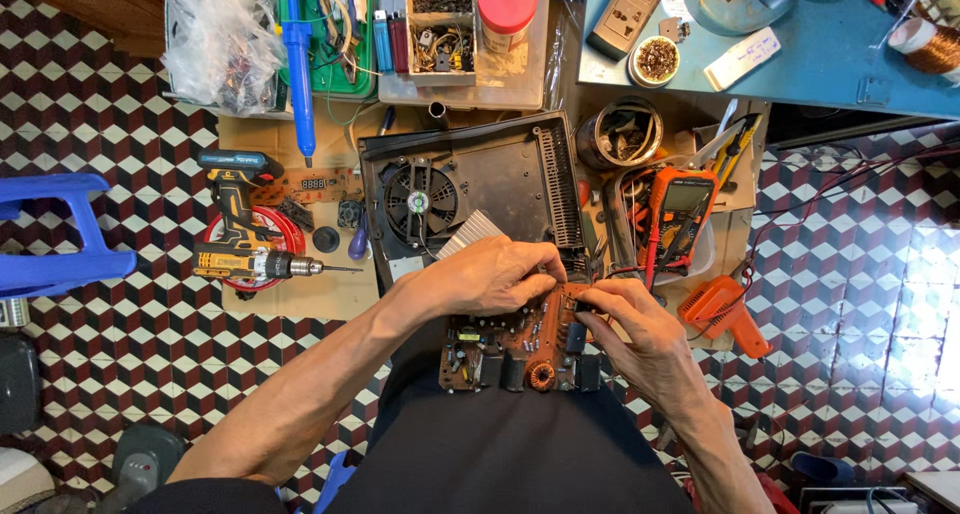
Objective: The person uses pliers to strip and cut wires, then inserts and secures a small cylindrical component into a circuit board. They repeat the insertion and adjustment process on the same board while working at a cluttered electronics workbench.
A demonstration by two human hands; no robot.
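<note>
A brown circuit board (500,349) with a copper coil and black parts rests on my lap. My left hand (490,274) is closed over the board's upper edge, next to a ribbed metal heat sink (470,234). My right hand (630,329) pinches a small dark part at the board's top right corner. Just beyond lies an opened black appliance base (520,174) with a round fan (420,202).
A yellow cordless drill (250,259) lies to the left on cardboard. An orange multimeter (680,209) and an orange soldering gun (725,314) sit to the right. Trays of parts (440,34), a blue-handled tool (298,64) and a blue stool (60,234) surround the patterned floor.
</note>
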